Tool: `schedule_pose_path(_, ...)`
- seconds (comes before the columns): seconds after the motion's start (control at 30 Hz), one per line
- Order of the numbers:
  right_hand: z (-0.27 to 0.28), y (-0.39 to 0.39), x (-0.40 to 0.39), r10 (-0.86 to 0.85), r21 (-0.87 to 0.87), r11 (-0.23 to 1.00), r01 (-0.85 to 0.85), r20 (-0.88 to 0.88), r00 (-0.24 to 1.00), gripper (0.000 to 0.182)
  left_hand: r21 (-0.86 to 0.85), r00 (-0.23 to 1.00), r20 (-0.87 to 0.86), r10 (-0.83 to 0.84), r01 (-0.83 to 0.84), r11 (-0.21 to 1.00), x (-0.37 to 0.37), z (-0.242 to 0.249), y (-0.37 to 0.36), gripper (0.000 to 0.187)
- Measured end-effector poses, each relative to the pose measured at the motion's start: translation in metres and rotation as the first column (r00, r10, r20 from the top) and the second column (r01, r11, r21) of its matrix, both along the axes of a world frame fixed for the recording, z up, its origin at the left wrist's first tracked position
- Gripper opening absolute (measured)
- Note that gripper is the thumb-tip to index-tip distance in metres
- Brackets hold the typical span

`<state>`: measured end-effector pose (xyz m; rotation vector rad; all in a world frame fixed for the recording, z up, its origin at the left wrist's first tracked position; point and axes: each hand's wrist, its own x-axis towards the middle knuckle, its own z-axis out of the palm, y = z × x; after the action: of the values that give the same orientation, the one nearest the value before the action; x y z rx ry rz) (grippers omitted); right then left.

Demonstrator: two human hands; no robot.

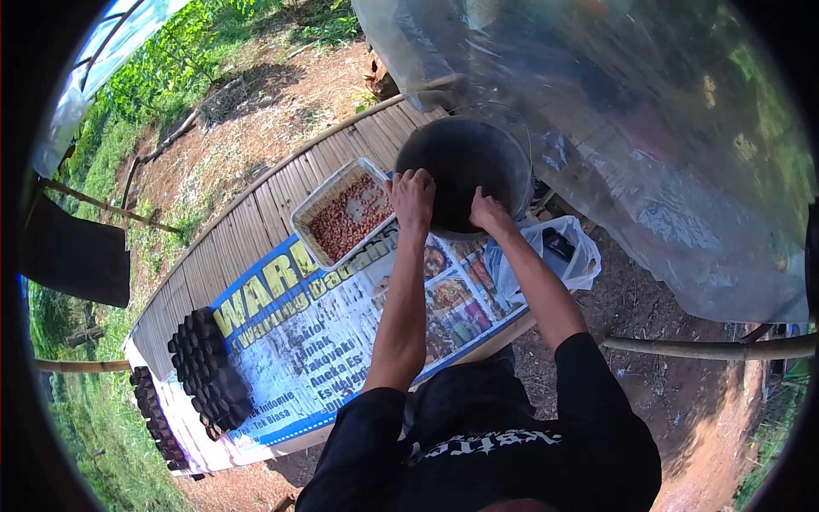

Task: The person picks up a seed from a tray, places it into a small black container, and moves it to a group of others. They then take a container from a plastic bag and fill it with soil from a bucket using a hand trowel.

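A black bucket [518,154] stands at the far right end of the table, with dark material, perhaps soil, inside it. My left hand [412,198] lies at the bucket's near left rim, its fingers bent over the edge, close to the corner of a white basket [300,224]. Reddish-brown seeds or nuts [341,224] cover much of the basket's bottom. Over the near right part of the bucket's opening is my right hand [489,209], its fingers curled in; whatever they hold is hidden.
Beneath lies a bamboo-slat table [281,189] partly covered by a printed banner [299,337]. Black planting bags [207,371] stand in rows at its left end. A clear plastic bag [580,256] sits right of the bucket. Plastic sheeting [631,128] hangs behind, and a pole [708,347] crosses at right.
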<state>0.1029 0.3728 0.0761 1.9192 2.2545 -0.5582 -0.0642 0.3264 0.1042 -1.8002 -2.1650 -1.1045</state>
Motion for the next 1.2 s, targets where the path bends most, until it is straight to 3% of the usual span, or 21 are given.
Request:
schedule_pose_path(0.03, 0.001, 0.009, 0.0, 0.0, -0.095, 0.995, -0.003, -0.03, 1.0, 0.071, 0.002, 1.0, -0.003, 0.0, 0.0, 1.0, 0.0, 0.001, 0.0, 0.004)
schedule_pose_path(0.13, 0.006, 0.026, 0.003, -0.093, -0.152, 0.984, 0.09, -0.013, 0.996, 0.072, 0.043, 1.0, -0.012, 0.02, -0.02, 0.999, 0.0, 0.0, 0.004, 0.005)
schedule_pose_path(0.23, 0.013, 0.035, 0.016, -0.173, -0.013, 0.985, 0.173, -0.108, 0.979, 0.056, 0.086, 0.999, -0.005, 0.043, -0.042, 0.995, 0.001, -0.003, 0.006, 0.007)
schedule_pose_path(0.27, 0.019, 0.041, 0.02, -0.085, -0.038, 0.996, 0.084, -0.035, 0.996, 0.04, 0.1, 0.999, 0.001, 0.051, -0.051, 0.994, 0.001, -0.002, 0.007, 0.007)
schedule_pose_path(0.37, 0.033, 0.052, 0.028, 0.105, 0.086, 0.989, -0.122, 0.181, 0.978, 0.029, 0.102, 0.998, 0.004, 0.07, -0.07, 0.992, 0.001, -0.005, 0.009, 0.008)
schedule_pose_path(0.4, 0.006, 0.061, 0.035, 0.169, 0.324, 0.906, -0.272, 0.314, 0.934, 0.025, 0.102, 0.998, 0.006, 0.07, -0.07, 0.992, 0.001, -0.005, 0.01, 0.008)
schedule_pose_path(0.53, 0.024, 0.063, 0.033, 0.181, 0.391, 0.806, -0.445, 0.552, 0.814, 0.027, 0.102, 0.997, 0.014, 0.079, -0.08, 0.992, 0.0, -0.006, 0.011, 0.008)
schedule_pose_path(0.63, 0.017, 0.067, 0.03, 0.12, 0.43, 0.77, -0.471, 0.628, 0.769, 0.019, 0.089, 0.996, 0.024, 0.089, -0.091, 0.992, 0.001, -0.006, 0.01, 0.008)
schedule_pose_path(0.73, -0.006, 0.081, 0.032, 0.282, 0.295, 0.781, -0.55, 0.619, 0.733, 0.018, 0.088, 0.994, 0.028, 0.104, -0.106, 0.99, 0.0, -0.006, 0.011, 0.007)
schedule_pose_path(0.93, -0.008, 0.109, 0.041, 0.608, 0.169, 0.637, -0.752, 0.49, 0.625, 0.014, 0.085, 0.992, 0.055, 0.117, -0.121, 0.989, 0.001, -0.004, 0.013, 0.007)
schedule_pose_path(1.03, -0.005, 0.108, 0.041, 0.763, 0.081, 0.519, -0.851, 0.405, 0.504, 0.018, 0.073, 0.99, 0.058, 0.127, -0.131, 0.989, -0.001, -0.003, 0.016, 0.007)
schedule_pose_path(1.2, -0.001, 0.116, 0.04, 0.827, -0.012, 0.503, -0.864, 0.299, 0.477, 0.034, 0.062, 0.985, 0.059, 0.162, -0.166, 0.984, 0.0, -0.001, 0.017, 0.008)
